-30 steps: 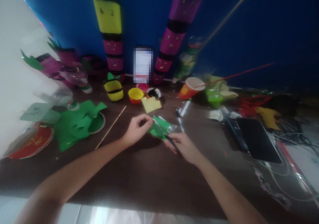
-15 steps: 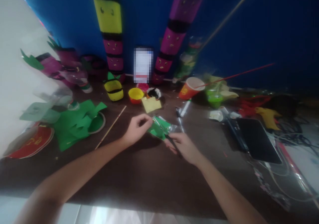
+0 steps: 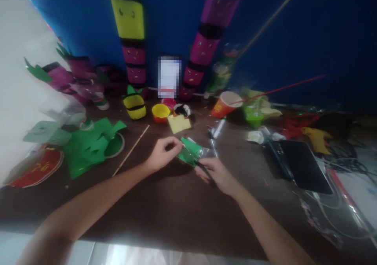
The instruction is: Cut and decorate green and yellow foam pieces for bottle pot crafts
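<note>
My right hand point(image 3: 215, 174) is closed around the dark handles of a pair of scissors point(image 3: 202, 167), whose thin blades reach up and left across a piece of green sheet point(image 3: 186, 156). At that sheet's left corner, the thumb and fingers of my left hand point(image 3: 162, 152) are pinched together on it. Beside the sheet's right end lies something small and clear point(image 3: 206, 152), too blurred to name. A pen point(image 3: 213, 143) and a white marker point(image 3: 219, 128) lie just beyond my right hand. A yellow paper piece point(image 3: 179, 124) is behind the green sheet.
On the left are cut green paper point(image 3: 78, 149), a red lid-like piece point(image 3: 44, 167) and a thin stick point(image 3: 131, 151). Yellow cups point(image 3: 160, 112) and a red paper cup point(image 3: 226, 103) stand behind. A dark tablet point(image 3: 304, 165) with cables lies right. Tall decorated stacks point(image 3: 135, 55) rise at the back.
My left fingers have shifted slightly to the right along the green sheet, and the sheet has tilted a little. The scissors and my right hand stay nearly in place.
</note>
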A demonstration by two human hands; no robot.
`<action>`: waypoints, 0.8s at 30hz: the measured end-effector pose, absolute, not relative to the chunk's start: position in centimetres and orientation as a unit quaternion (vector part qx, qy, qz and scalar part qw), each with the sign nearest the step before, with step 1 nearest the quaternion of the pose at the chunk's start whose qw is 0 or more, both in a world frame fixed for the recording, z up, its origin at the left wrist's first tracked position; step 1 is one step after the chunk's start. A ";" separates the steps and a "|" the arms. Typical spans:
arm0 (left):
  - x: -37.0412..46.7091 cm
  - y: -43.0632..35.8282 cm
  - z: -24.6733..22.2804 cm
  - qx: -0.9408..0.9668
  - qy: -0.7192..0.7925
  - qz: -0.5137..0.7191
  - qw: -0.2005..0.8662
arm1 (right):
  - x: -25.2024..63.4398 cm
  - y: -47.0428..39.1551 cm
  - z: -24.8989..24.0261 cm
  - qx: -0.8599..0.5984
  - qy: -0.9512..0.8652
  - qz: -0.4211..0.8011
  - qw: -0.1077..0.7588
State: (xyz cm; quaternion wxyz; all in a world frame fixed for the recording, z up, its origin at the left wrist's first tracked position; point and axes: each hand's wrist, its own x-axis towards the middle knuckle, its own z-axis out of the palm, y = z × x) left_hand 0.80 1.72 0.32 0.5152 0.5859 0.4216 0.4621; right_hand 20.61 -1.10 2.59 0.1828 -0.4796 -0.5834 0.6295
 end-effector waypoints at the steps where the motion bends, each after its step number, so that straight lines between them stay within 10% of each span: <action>1: 0.8 1.7 0.3 0.585 0.422 0.463 0.515 | 20.6 -1.1 2.6 -0.480 -0.583 0.630 0.183; 24: 0.9 1.6 0.4 0.564 0.427 0.479 0.520 | 20.5 -1.2 2.8 -0.495 -0.583 0.618 0.179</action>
